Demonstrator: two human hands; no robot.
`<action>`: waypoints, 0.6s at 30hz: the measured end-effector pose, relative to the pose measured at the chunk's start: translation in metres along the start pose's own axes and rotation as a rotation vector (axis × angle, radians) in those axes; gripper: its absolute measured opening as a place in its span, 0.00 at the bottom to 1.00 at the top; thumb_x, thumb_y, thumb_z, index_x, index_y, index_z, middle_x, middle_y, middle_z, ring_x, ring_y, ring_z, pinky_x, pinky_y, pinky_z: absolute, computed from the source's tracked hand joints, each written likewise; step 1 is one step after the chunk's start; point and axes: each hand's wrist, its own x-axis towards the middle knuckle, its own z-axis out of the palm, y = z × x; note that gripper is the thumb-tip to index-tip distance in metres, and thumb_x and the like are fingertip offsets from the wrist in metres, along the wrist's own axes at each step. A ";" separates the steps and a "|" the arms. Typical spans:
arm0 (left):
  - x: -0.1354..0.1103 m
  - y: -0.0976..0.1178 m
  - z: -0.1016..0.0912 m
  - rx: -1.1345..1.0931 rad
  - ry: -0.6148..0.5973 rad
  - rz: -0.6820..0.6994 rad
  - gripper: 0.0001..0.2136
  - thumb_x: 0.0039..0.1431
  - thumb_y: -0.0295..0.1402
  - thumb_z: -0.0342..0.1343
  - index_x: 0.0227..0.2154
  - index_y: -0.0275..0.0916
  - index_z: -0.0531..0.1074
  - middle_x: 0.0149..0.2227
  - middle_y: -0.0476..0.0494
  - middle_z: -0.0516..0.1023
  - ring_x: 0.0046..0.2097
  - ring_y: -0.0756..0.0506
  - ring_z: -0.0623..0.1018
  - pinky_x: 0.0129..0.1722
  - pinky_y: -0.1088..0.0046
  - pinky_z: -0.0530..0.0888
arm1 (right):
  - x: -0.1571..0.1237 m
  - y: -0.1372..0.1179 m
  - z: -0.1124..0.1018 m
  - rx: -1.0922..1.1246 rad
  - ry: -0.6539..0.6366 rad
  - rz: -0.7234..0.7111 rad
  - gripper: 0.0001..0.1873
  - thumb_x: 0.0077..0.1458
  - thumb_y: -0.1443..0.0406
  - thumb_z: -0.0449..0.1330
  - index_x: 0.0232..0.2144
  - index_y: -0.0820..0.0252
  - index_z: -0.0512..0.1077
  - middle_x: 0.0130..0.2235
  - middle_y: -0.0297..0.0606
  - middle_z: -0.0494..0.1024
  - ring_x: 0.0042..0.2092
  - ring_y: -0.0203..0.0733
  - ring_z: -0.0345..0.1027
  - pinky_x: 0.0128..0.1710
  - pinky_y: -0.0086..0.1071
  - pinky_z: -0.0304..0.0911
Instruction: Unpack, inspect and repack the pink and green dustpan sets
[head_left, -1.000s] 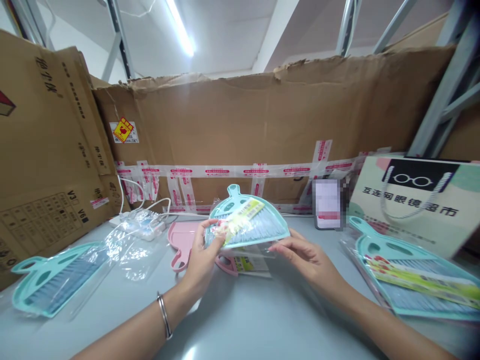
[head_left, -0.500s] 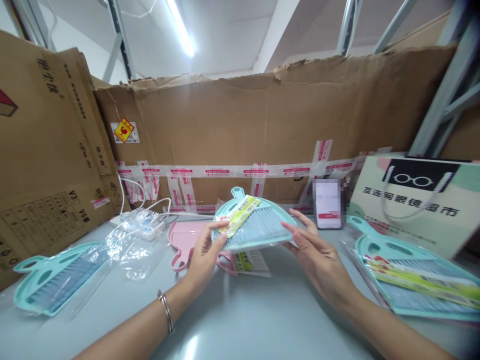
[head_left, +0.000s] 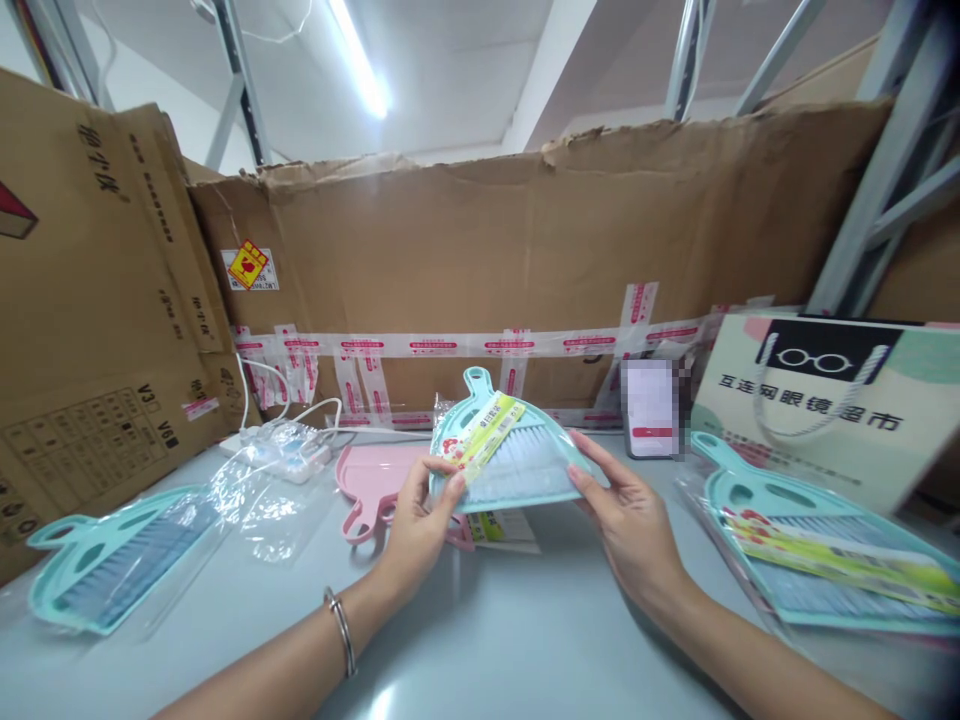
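Note:
Between my two hands, above the table, is a mint-green dustpan and brush set (head_left: 525,465) in clear wrap, its handle pointing up and away. A yellow-green printed label (head_left: 491,437) runs slantwise across it. My left hand (head_left: 424,515) pinches its lower left corner, thumb in front, with a metal bangle on the wrist. On the right edge, my right hand (head_left: 626,505) grips with the thumb in front and fingers behind. Below and behind lies a pink dustpan (head_left: 375,475), partly hidden by my left hand and the held set.
Wrapped mint sets lie at left (head_left: 120,560) and right (head_left: 825,540). Crumpled clear plastic (head_left: 274,500) and a white power strip (head_left: 292,455) sit back left. A phone (head_left: 651,405) and a paper bag (head_left: 810,400) stand back right. A cardboard wall (head_left: 450,250) closes the back.
The held set has tilted up so its front faces me more. My right hand's spread fingers have closed in on its right edge. My left hand keeps its pinch.

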 end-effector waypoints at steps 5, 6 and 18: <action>0.006 -0.002 -0.004 -0.234 -0.024 -0.027 0.28 0.52 0.37 0.56 0.54 0.47 0.51 0.43 0.43 0.73 0.37 0.47 0.76 0.36 0.68 0.75 | -0.003 0.001 0.003 0.000 -0.025 -0.058 0.32 0.44 0.59 0.61 0.52 0.45 0.57 0.48 0.38 0.65 0.38 0.38 0.66 0.34 0.33 0.66; 0.008 -0.003 -0.005 -0.284 -0.043 -0.043 0.31 0.51 0.36 0.57 0.55 0.47 0.48 0.43 0.42 0.73 0.38 0.46 0.76 0.38 0.66 0.74 | -0.003 0.001 0.003 0.010 -0.033 -0.055 0.32 0.44 0.60 0.61 0.52 0.44 0.56 0.47 0.38 0.64 0.36 0.37 0.66 0.32 0.32 0.65; 0.011 -0.007 -0.004 -0.337 -0.068 -0.069 0.28 0.50 0.32 0.58 0.54 0.41 0.53 0.48 0.39 0.72 0.48 0.43 0.73 0.47 0.65 0.71 | -0.002 0.002 0.003 0.036 -0.059 0.017 0.30 0.40 0.60 0.62 0.47 0.46 0.56 0.45 0.36 0.61 0.34 0.35 0.61 0.31 0.31 0.61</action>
